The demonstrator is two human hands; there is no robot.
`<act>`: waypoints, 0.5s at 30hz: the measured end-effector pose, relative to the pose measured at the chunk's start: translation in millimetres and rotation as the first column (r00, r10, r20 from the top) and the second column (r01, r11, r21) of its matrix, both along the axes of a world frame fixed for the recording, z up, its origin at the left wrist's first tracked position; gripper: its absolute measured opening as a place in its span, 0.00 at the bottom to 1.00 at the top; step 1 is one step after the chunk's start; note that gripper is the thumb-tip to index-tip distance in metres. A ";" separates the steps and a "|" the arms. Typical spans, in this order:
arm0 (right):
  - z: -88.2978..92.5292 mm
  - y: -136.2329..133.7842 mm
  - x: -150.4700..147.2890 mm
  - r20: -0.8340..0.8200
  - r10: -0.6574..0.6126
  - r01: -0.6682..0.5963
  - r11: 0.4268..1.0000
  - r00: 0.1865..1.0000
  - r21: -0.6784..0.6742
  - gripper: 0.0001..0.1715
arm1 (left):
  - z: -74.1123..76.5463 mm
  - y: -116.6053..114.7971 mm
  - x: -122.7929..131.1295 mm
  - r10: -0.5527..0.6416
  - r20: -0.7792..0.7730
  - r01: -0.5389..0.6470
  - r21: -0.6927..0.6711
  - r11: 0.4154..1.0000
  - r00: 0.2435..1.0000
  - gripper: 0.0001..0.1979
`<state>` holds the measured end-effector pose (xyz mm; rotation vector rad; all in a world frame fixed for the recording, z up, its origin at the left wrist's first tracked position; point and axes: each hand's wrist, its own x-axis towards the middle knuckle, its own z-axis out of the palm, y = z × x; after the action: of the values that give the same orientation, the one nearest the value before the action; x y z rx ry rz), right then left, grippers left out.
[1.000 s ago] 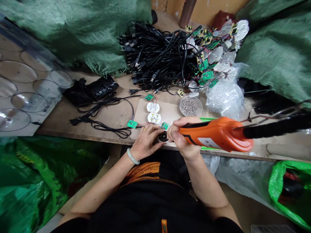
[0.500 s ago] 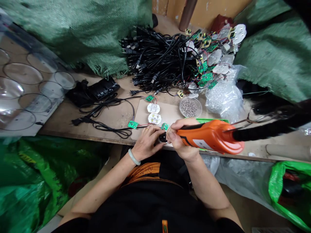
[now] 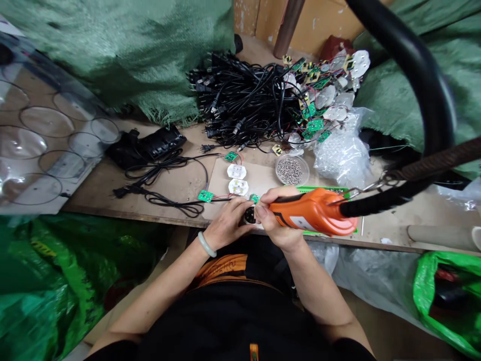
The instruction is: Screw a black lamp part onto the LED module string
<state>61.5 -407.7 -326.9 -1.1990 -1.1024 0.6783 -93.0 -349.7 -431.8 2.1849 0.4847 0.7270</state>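
My right hand [image 3: 280,223] is wrapped round an orange electric screwdriver [image 3: 313,210], whose front end points left and is hidden by my fingers. With fingers and thumb, my left hand [image 3: 229,220] grips a small round black housing [image 3: 250,214] at the board's front edge. The tool's tip meets the housing area, but the exact contact cannot be seen. A green circuit board [image 3: 254,198] lies just behind the housing. Beyond my left hand are two white LED plates [image 3: 238,187], with another green circuit board [image 3: 205,196] on a black cord to their left.
A round tub of screws [image 3: 292,169] stands behind the screwdriver, near a green tray [image 3: 311,189]. Black power cords [image 3: 244,95] are heaped at the back. Clear plastic bags [image 3: 341,155] lie at right. A thick black hose [image 3: 424,75] arches overhead. Green bags [image 3: 45,271] flank the bench.
The screwdriver's rear has swung slightly left and its black hose now arches into view. Both hands stay at the black housing. The whole view has shifted a little.
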 end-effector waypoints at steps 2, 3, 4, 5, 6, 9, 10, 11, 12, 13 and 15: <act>3.5 1.5 -2.1 0.035 -0.005 0.003 0.999 0.999 0.043 0.15 | -0.2 0.6 1.7 -0.001 0.021 0.002 -0.023 1.000 1.000 0.25; 5.2 2.1 -3.0 0.053 -0.006 0.003 0.998 0.999 0.069 0.13 | -0.4 0.8 2.7 0.000 0.032 0.002 -0.034 0.999 0.999 0.24; 6.7 2.4 -3.6 0.067 -0.002 -0.003 0.996 0.998 0.087 0.12 | -0.8 0.9 3.8 -0.001 0.041 0.003 -0.045 0.999 0.999 0.23; 7.9 2.4 -4.1 0.079 -0.001 -0.007 0.995 0.997 0.096 0.12 | -1.3 1.0 5.0 -0.002 0.045 0.004 -0.054 0.999 0.999 0.23; 8.8 2.1 -4.3 0.090 -0.003 -0.006 0.995 0.996 0.096 0.11 | -1.8 1.1 6.0 -0.004 0.047 0.006 -0.060 0.998 0.999 0.22; 9.7 0.2 -4.4 0.119 -0.019 0.011 0.998 0.993 0.066 0.11 | -3.6 1.4 8.3 -0.004 0.045 0.007 -0.062 0.998 0.999 0.21; 9.6 -0.3 -4.7 0.129 -0.019 0.011 0.998 0.991 0.061 0.11 | -4.1 1.5 8.6 -0.004 0.042 0.007 -0.066 0.998 0.999 0.20; 9.5 -0.7 -5.1 0.140 -0.023 0.014 0.998 0.990 0.061 0.10 | -4.3 1.5 8.7 -0.005 0.037 0.008 -0.074 0.997 0.999 0.20; 9.3 -0.8 -5.7 0.148 -0.028 0.018 0.998 0.989 0.065 0.10 | -4.4 1.4 8.6 -0.005 0.034 0.008 -0.082 0.997 0.999 0.20; 9.1 -0.6 -6.4 0.152 -0.037 0.027 0.997 0.988 0.069 0.10 | -4.1 1.3 8.3 -0.005 0.031 0.008 -0.090 0.996 0.999 0.20; 8.9 0.5 -7.3 0.138 -0.055 0.046 0.996 0.989 0.071 0.09 | -2.7 0.8 7.5 0.002 0.036 0.001 -0.094 0.996 0.999 0.21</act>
<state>54.2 -407.2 -318.0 -1.2265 -1.1986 0.5196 -85.5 -348.9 -434.5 2.0804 0.4912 0.7284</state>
